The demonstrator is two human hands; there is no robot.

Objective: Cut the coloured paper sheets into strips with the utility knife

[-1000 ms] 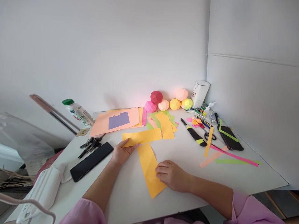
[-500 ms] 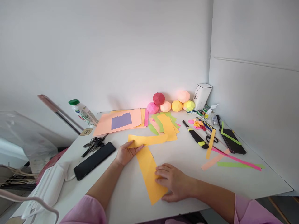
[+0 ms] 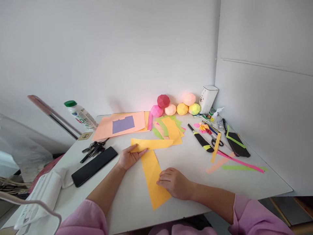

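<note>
My left hand (image 3: 128, 157) is closed on the left end of a long orange paper strip (image 3: 153, 144), thumb on top and fingers beneath. The strip's right end reaches over an orange piece in the scrap pile. Slanting across the table below it lies a second, wider orange paper piece (image 3: 152, 182), its upper end near my left fingertips. My right hand (image 3: 174, 183) is at that piece's right edge, fingers curled together on it, thumb hidden from view.
Faceted paper balls (image 3: 163, 101) sit along the wall. Behind my hands are stacked coloured sheets (image 3: 104, 128) and paper scraps (image 3: 158, 132). A box cutter (image 3: 201, 140), scissors (image 3: 217, 142) and loose strips lie right; a black phone (image 3: 95, 165), keys (image 3: 94, 150) and bottle (image 3: 81, 116) left.
My right hand's fingers have drawn together at the wide paper's edge, and its thumb has gone out of sight. My left hand keeps its hold on the strip. The whole view has shifted slightly.
</note>
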